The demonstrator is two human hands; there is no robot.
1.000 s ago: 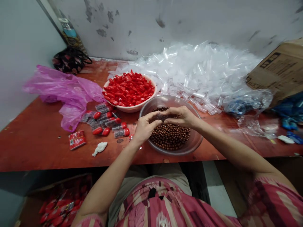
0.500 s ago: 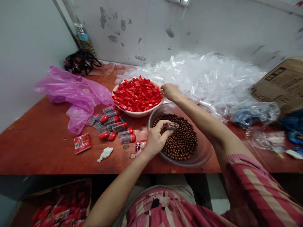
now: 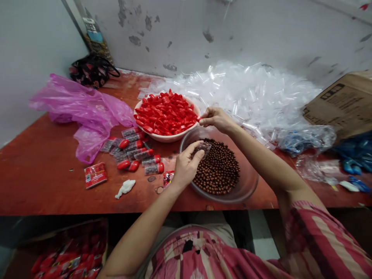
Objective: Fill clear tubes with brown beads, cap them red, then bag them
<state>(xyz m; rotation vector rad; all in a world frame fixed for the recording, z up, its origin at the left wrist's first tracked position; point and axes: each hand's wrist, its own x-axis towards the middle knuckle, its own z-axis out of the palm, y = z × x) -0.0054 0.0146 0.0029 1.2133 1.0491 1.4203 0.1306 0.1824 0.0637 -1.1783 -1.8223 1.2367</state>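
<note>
My left hand (image 3: 186,164) grips a clear plastic tube (image 3: 204,148) with brown balls inside, tilted over a see-through bowl (image 3: 247,185). Many round brown balls (image 3: 217,170) fill much of that bowl. At the right rim of a pale bowl (image 3: 167,138), my right hand (image 3: 216,118) pinches a red plastic cap (image 3: 199,119) between thumb and fingers. Red caps (image 3: 167,112) are heaped in the pale bowl. Left of my left hand lie several filled tubes with red caps (image 3: 143,154).
Behind the bowls spreads a large pile of clear tubes (image 3: 247,89). A pink plastic bag (image 3: 99,108), a red packet (image 3: 95,175) and a white crumpled scrap (image 3: 125,188) lie left. At right stands a cardboard box (image 3: 340,104). Red packets (image 3: 69,259) fill a container below the table.
My right hand has drawn back slightly from the pale bowl, and a red cap now shows in its fingers. My left hand has turned the tube from upright to tilted.
</note>
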